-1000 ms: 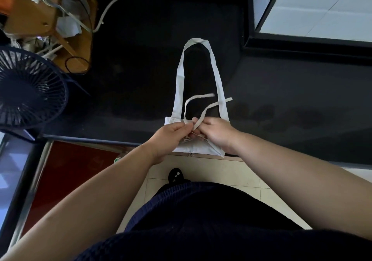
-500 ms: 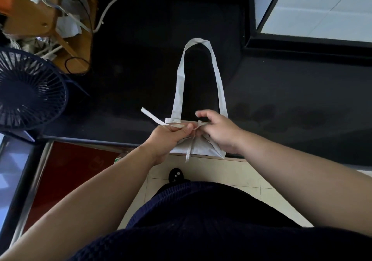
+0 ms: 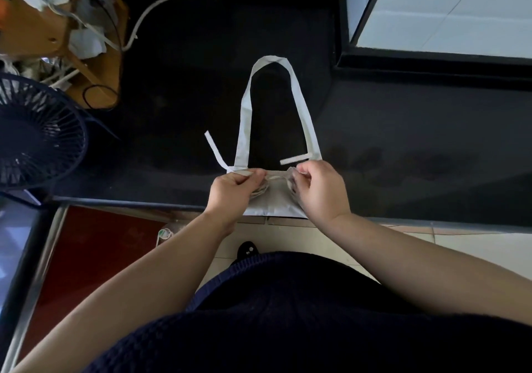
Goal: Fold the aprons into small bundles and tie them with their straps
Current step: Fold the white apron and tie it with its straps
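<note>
Your left grip (image 3: 233, 191) is clenched on one strap (image 3: 214, 151), whose free end sticks out up and to the left of it. Your right grip (image 3: 319, 191) pinches the other strap (image 3: 295, 159), whose short end lies just beyond the knuckles. Between the two grips a taut length runs across the folded apron (image 3: 273, 204), which lies under them at the near edge of the dark tabletop (image 3: 403, 171). The neck loop (image 3: 305, 119) lies flat beyond them. A fan (image 3: 37, 130) stands well to the left.
</note>
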`<move>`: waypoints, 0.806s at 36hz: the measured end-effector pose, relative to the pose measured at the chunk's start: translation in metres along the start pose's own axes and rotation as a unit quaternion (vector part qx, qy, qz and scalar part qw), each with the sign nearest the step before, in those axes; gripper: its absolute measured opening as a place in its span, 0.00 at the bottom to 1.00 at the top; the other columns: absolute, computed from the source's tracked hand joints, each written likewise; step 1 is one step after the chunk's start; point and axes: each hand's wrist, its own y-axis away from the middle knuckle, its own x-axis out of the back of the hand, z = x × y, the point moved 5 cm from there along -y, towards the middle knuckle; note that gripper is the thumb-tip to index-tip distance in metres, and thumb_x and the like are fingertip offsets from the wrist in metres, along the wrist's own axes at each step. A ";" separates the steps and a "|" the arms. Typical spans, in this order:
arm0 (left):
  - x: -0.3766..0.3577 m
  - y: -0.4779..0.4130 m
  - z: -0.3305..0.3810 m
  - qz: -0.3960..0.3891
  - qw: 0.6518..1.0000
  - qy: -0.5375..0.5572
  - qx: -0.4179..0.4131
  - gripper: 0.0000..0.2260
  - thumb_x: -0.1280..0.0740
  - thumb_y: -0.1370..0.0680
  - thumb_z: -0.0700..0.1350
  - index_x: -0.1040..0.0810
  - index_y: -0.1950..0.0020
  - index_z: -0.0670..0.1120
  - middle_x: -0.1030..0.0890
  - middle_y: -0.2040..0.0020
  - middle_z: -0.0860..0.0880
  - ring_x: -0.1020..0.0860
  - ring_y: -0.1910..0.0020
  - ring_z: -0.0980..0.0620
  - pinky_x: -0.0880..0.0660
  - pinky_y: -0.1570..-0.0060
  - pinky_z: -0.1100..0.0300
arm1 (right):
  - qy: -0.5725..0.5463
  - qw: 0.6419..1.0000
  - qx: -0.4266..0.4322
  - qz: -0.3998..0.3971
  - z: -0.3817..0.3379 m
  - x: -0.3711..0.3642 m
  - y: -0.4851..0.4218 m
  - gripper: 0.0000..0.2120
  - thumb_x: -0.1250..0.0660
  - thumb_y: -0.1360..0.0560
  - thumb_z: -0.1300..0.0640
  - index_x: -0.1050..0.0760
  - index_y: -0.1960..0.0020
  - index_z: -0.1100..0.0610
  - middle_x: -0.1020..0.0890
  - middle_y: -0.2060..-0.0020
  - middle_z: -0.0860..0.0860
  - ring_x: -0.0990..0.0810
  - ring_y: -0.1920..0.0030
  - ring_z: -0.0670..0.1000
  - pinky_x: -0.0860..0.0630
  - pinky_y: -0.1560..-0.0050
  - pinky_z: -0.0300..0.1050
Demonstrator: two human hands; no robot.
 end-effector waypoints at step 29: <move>0.033 0.009 -0.020 0.199 0.953 -0.228 -0.023 0.14 0.33 0.23 0.53 0.26 0.60 0.44 0.24 0.64 0.50 0.28 0.65 0.53 0.34 0.68 0.60 | 0.144 0.974 -0.133 -0.114 0.057 0.003 0.016 0.14 0.43 0.19 0.52 0.26 0.53 0.61 0.23 0.57 0.55 0.24 0.56 0.56 0.36 0.61 0.43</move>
